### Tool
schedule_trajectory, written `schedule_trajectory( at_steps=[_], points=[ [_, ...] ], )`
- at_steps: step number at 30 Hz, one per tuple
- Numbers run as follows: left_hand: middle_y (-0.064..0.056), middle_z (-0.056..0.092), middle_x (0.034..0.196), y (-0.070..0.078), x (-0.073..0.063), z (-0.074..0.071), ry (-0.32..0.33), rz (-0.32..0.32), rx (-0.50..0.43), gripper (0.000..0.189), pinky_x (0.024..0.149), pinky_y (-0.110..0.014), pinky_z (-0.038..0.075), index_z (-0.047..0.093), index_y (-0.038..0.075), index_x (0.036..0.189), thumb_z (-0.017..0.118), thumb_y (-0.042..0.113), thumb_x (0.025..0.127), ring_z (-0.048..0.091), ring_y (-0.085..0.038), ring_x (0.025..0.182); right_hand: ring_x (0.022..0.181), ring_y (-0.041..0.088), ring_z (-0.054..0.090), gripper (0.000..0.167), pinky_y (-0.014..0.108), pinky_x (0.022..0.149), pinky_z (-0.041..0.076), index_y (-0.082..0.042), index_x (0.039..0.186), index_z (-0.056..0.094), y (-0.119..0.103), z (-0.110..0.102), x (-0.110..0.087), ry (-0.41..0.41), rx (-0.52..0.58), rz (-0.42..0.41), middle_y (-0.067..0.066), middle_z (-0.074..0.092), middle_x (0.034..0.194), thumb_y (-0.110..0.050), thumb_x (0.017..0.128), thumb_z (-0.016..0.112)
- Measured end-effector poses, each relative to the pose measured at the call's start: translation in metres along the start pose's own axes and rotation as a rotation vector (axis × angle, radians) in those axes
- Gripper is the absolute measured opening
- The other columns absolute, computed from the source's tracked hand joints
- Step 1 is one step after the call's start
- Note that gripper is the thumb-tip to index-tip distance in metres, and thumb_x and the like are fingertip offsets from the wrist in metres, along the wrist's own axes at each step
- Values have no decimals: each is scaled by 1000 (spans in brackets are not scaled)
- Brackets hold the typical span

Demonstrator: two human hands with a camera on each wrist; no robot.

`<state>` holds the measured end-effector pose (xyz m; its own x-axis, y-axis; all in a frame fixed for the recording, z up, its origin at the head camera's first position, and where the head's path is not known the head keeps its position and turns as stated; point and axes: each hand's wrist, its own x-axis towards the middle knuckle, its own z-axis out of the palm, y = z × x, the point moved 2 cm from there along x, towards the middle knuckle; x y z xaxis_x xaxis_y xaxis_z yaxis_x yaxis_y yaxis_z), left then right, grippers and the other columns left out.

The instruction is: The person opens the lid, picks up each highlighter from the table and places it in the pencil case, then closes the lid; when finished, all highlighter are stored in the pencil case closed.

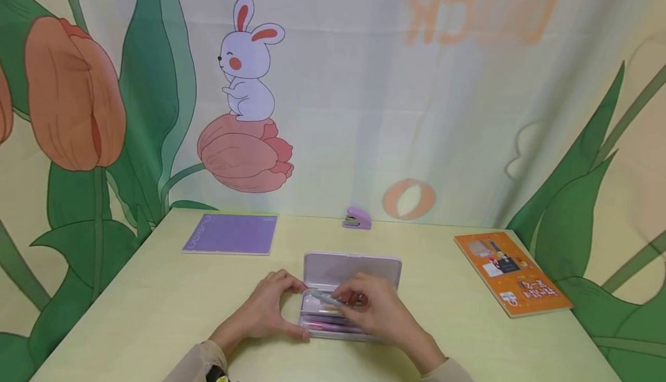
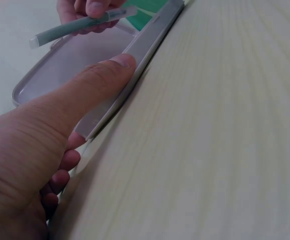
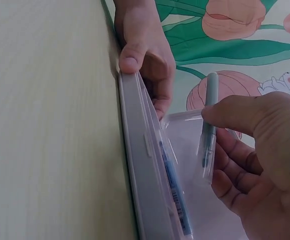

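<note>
An open pale pencil case (image 1: 350,267) lies on the table with its lid raised at the back. My left hand (image 1: 267,308) grips its left end, the thumb on the front wall and the other fingers round behind. Between thumb and fingers, my right hand (image 1: 377,307) pinches a grey-green pen (image 3: 211,95) with clear ends, held over the case. Pink and purple pens (image 1: 333,327) lie along the front inside, and a blue pen (image 3: 176,192) shows in the right wrist view. My right hand hides part of the inside in the head view.
A purple notebook (image 1: 234,234) lies at the back left of the table (image 1: 156,312). A small purple stapler (image 1: 356,219) stands at the back edge. On the right is an orange booklet (image 1: 512,272). A printed curtain (image 1: 333,81) hangs behind the table.
</note>
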<state>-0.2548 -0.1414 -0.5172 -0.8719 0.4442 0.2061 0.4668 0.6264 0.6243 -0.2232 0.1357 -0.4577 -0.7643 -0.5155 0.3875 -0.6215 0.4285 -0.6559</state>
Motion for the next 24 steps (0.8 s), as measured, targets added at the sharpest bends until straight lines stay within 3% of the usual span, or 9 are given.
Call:
schedule_trajectory(
  at_steps=[5, 12, 20, 24],
  points=[
    [10, 60, 118, 0, -1, 0, 0, 6, 9, 89, 106, -49, 47, 72, 25, 129, 104, 68, 58, 52, -17, 118, 89, 8, 69, 20, 28, 78, 62, -17, 107, 83, 0, 8, -2, -41, 57, 37, -5, 73, 98, -4, 93, 88],
    [11, 59, 117, -1, 1, 1, 3, 6, 0, 87, 105, -46, 47, 73, 26, 129, 105, 67, 59, 52, -16, 116, 90, 10, 68, 19, 29, 80, 62, -15, 110, 83, 1, 9, -3, -78, 46, 93, -3, 72, 99, -5, 95, 87],
    [10, 59, 117, -1, 1, 1, 2, 4, -11, 87, 107, -48, 47, 73, 25, 129, 105, 66, 59, 51, -17, 117, 88, 8, 67, 15, 27, 75, 58, -13, 110, 82, 6, -15, -4, 29, 7, 108, -3, 75, 102, -4, 98, 84],
    [10, 60, 117, -1, 1, 1, -1, 5, -6, 88, 107, -48, 47, 73, 25, 129, 104, 67, 59, 51, -17, 118, 87, 9, 68, 19, 27, 75, 57, -16, 112, 82, 11, -35, -7, 126, -4, 112, -8, 75, 100, -3, 98, 84]
  ],
)
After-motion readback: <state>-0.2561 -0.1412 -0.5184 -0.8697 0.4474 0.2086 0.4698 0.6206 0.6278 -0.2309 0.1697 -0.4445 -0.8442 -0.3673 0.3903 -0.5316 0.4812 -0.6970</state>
